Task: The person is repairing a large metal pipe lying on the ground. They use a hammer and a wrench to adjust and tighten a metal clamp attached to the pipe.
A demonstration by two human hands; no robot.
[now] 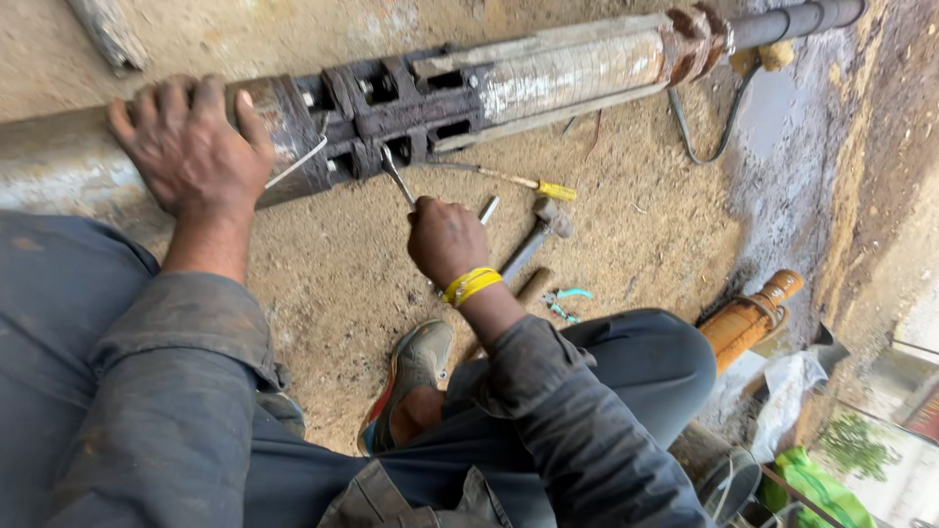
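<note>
Right hand [445,238] gripping spanner [396,172]

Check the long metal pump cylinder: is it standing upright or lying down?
Lying down. The pump cylinder stretches across the sandy ground, the left hand pressed flat on it, the right hand holding a wrench at its slotted section.

No labels, signs or screens in view. Only packaging: a crumpled whitish plastic bag [787,386] on the ground at lower right, and a bright green plastic bag [817,481] just below it, near the frame's bottom edge.
</note>
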